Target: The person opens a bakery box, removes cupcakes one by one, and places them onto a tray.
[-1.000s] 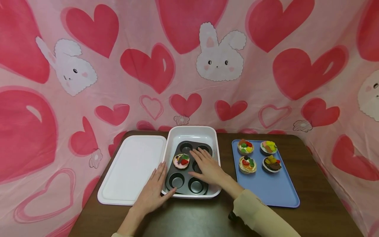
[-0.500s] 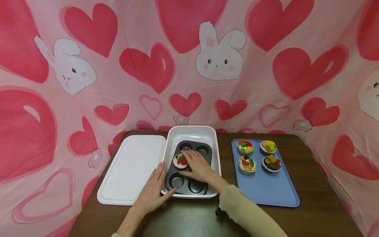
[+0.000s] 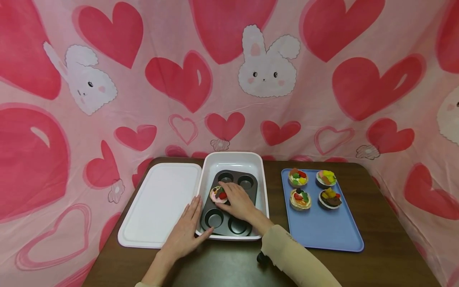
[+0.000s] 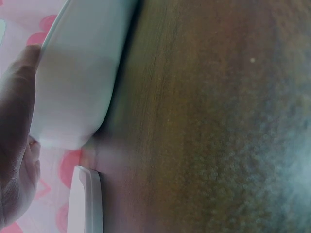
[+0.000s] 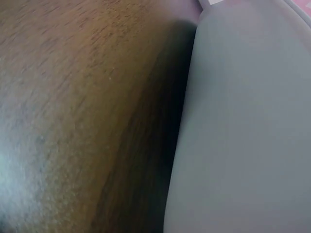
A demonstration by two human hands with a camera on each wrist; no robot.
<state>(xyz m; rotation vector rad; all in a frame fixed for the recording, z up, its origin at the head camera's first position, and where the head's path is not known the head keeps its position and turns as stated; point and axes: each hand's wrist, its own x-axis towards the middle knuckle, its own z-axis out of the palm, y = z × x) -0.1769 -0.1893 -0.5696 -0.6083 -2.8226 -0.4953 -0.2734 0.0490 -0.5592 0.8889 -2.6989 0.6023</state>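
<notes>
A black muffin tin (image 3: 227,223) lies inside a white rectangular tub (image 3: 233,161). In its left middle cup sits a cupcake (image 3: 216,197) with pink frosting and fruit toppings. My right hand (image 3: 240,204) reaches over the tin, thumb and fingers around the cupcake's right side, partly covering it and the cups beneath the palm. My left hand (image 3: 185,233) rests on the tub's near left corner, fingers straight along the left rim and thumb at the front rim. In the left wrist view that hand (image 4: 17,126) touches the edge of the tub (image 4: 77,92).
A white lid-like board (image 3: 161,203) lies left of the tub on the brown wooden table (image 3: 222,267). To the right, a blue tray (image 3: 322,229) carries several decorated cupcakes (image 3: 299,199) toward its far end. A pink heart-patterned cloth (image 3: 215,87) hangs behind the table.
My right hand has moved left across the tin, from the right-hand cups to the pink cupcake, and its fingers have closed in around it. My left hand has stayed in place.
</notes>
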